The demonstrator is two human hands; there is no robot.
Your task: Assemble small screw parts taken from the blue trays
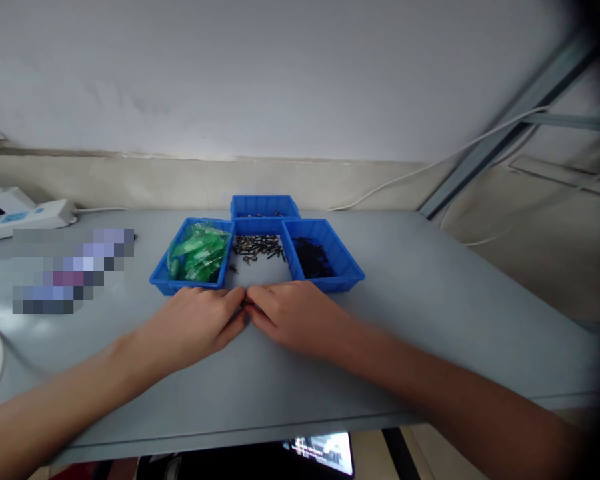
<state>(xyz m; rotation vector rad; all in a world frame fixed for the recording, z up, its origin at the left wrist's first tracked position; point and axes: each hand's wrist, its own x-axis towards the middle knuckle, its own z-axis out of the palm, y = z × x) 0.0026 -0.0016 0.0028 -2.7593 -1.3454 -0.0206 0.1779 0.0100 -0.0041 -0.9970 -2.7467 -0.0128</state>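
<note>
My left hand and my right hand rest on the grey table, fingertips meeting in a pinch around something tiny that I cannot make out. Just beyond them a loose pile of dark metal screws lies on the table between two blue bins. The left blue bin holds green plastic bags. The right blue bin holds small black parts. A third blue bin stands behind the pile.
A white power strip lies at the far left, and its cable runs along the wall. A blurred patch covers an object left of the bins. White cables run at the right. The table's front edge is below my forearms.
</note>
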